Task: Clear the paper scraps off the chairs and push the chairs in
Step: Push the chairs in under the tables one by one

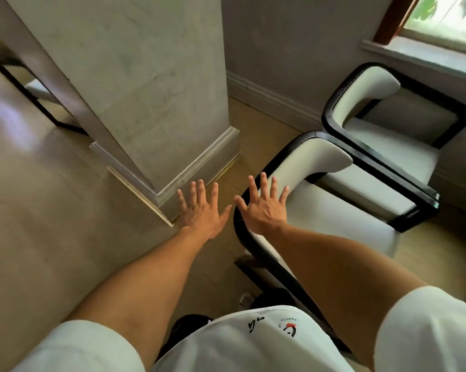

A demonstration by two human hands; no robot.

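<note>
From the head camera, both bare arms are reaching forward with fingers spread straight and holding nothing. The left hand (202, 210) is hovering over the beige floor by the grey pillar base (199, 167) at twelve o'clock. The right hand (264, 208) is lying over the curved back of the nearer white cushioned chair with a black frame (334, 216) (contact cannot be told). A second matching chair (393, 146) is standing just beyond it at two o'clock, below the window sill (425, 55).
</note>
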